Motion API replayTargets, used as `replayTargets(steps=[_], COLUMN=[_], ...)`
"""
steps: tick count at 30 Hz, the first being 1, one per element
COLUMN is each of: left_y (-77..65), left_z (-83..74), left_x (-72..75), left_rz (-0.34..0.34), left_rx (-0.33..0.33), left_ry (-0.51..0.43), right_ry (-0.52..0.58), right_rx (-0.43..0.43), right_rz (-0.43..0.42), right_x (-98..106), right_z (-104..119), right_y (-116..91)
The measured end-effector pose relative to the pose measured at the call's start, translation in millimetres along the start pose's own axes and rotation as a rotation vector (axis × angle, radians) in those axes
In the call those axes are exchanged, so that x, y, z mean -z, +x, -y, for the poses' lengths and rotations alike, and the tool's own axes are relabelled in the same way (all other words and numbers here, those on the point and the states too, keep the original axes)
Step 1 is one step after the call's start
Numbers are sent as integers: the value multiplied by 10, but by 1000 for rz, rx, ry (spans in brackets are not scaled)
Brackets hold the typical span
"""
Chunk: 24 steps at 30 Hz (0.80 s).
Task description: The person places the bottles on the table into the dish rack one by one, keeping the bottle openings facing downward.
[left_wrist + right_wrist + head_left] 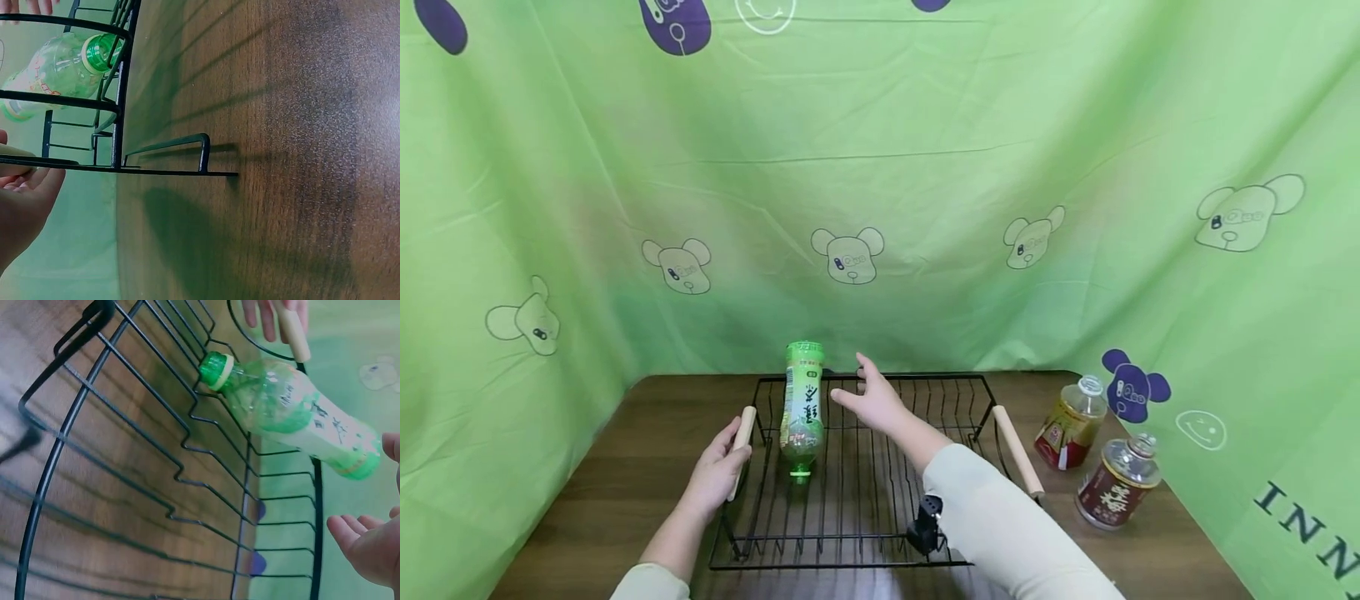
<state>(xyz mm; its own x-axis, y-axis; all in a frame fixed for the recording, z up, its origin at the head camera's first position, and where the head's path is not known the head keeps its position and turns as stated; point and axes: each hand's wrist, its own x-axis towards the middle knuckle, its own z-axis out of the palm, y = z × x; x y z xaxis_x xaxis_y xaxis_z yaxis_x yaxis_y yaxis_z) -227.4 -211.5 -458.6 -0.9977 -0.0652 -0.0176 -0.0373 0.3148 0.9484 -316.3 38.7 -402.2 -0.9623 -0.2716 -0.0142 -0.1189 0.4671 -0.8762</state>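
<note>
A green-tinted clear plastic bottle [803,408] with a printed label leans upside down in the left part of a black wire dish rack [850,537]. Its green cap [217,370] points down among the wires. My left hand [717,471] holds the rack's left wooden handle [744,429]; in the left wrist view, fingers lie on both sides of that handle [15,164]. To the right of the bottle, apart from it, my right hand [874,404] hovers over the rack with its fingers spread and nothing in them.
Right of the rack stand two clear bottles, one with a red and gold label [1070,423], the other with a dark red label [1116,487]. The rack's right wooden handle [1019,452] is beside them. Green printed cloth [850,317] hangs behind the wooden table [602,475].
</note>
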Motion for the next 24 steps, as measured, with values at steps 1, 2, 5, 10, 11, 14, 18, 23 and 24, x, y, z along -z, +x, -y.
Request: replayTargets(steps=[1,2,5,10,11,14,18,23,24], left_y=[5,8,17,-2,-5,-17,-30,-43,-42], left_z=[4,7,18,-1,-4,0,7,1,3], left_x=[-1,-1,0,6,7,11,9,17,19], left_rz=[0,2,6,11,10,14,21,25,22], left_rx=[0,-1,1,-3,0,4,14,21,21], left_ry=[2,3,2,4,6,6,-4,-2,0], right_ry=[-5,-2,5,25,26,23,19,-16,-25], right_rx=[7,12,33,73,83,96,120,152,154], right_rz=[-3,-5,-17,-35,-35,-35,-51,-112,-124], right_x=[44,88,218,437,483,633,842,1066,1105], right_z=[-2,3,15,2,-11,-48,-121,-220,-232], right_y=[-21,-46,-140,-306,-338,-459,-645,-879,-929])
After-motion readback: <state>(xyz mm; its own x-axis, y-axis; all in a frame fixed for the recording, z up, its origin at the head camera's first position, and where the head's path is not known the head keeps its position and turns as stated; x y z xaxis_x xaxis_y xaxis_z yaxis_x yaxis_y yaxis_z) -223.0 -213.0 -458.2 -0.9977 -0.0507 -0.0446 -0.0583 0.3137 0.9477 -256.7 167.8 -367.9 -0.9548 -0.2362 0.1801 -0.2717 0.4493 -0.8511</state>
